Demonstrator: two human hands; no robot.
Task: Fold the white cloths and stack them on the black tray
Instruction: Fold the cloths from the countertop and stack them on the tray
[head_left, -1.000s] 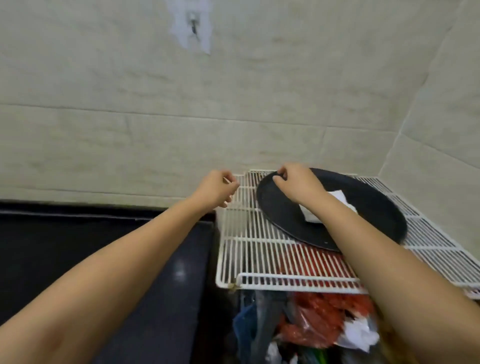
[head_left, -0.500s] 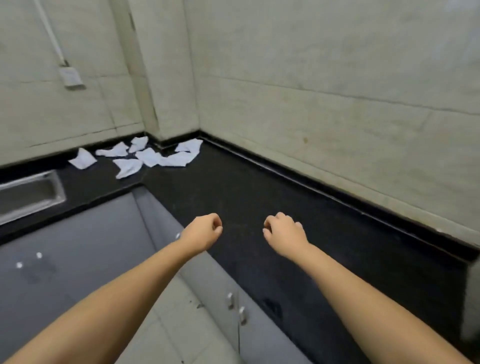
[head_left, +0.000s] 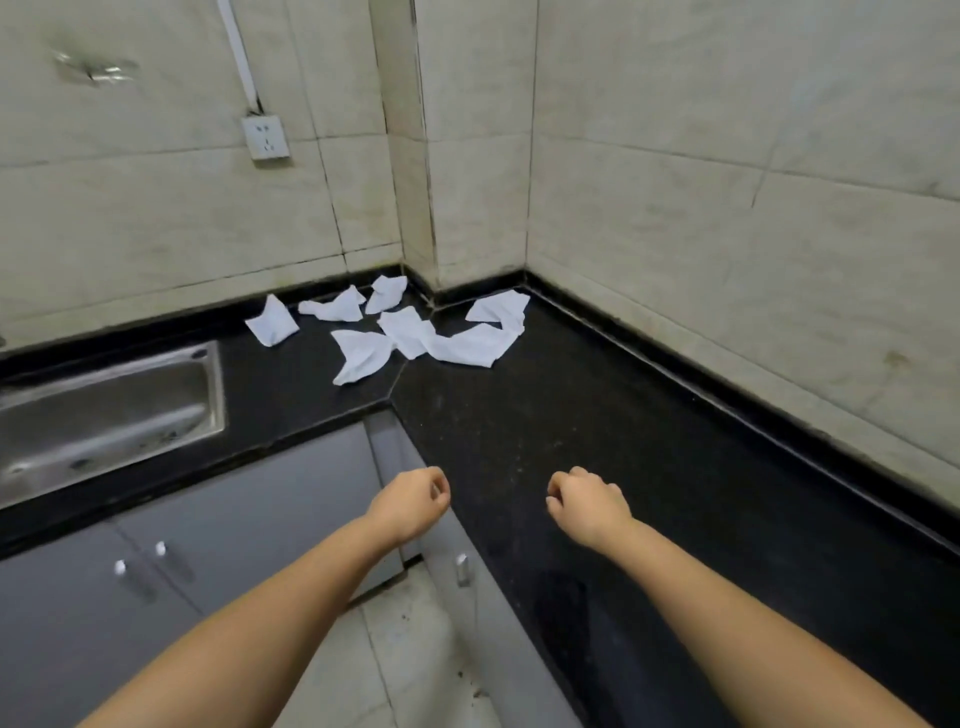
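Cloths (head_left: 415, 332), white and crumpled, are scattered in the far corner of the black L-shaped bench (head_left: 571, 415), at about 11 o'clock from the hands and well apart from them. Seven or so pieces can be counted; several at the centre of the group overlap or touch, while one at the 9 o'clock edge (head_left: 272, 321) lies a little apart. None is seen to be folded flat.

Both arms are held out bare over the near part of the scene. The left hand (head_left: 410, 501) is curled into a loose fist above the edge of the grey cabinet fronts (head_left: 234, 519), its grip closed narrow with nothing seen in it. The right hand (head_left: 589, 506) is curled likewise over the bench surface, thumb against the fingers, grip narrow and nothing visible within. The two hands are level with each other and apart.

A steel sink (head_left: 104, 415) is set into the bench at 9 o'clock. A wall socket (head_left: 266, 137) with a white conduit rising from it is fixed to the tiled wall at 11 o'clock. Pale floor tiles (head_left: 405, 649) are seen between the cabinets at 6 o'clock. Whether the hands touch anything cannot be told.
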